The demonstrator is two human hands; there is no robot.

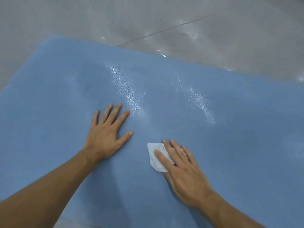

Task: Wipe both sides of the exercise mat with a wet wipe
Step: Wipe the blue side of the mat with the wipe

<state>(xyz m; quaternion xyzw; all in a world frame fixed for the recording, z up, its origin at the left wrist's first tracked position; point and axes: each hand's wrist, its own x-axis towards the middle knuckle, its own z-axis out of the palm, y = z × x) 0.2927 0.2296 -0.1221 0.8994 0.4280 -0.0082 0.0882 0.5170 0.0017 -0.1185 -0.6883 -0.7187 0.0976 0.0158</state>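
Note:
A blue exercise mat (213, 153) lies flat on the floor and fills most of the view. Two shiny streaks of glare or wetness run across its upper middle. My left hand (107, 134) rests flat on the mat with its fingers spread and straight. My right hand (182, 171) presses a white wet wipe (156, 160) onto the mat with straight fingers. The wipe sticks out to the left from under those fingers. The rest of the wipe is hidden beneath the hand.
A grey glossy floor (164, 18) with a dark joint line lies beyond the mat's far edge. A strip of the same floor shows at the bottom left, near my left forearm.

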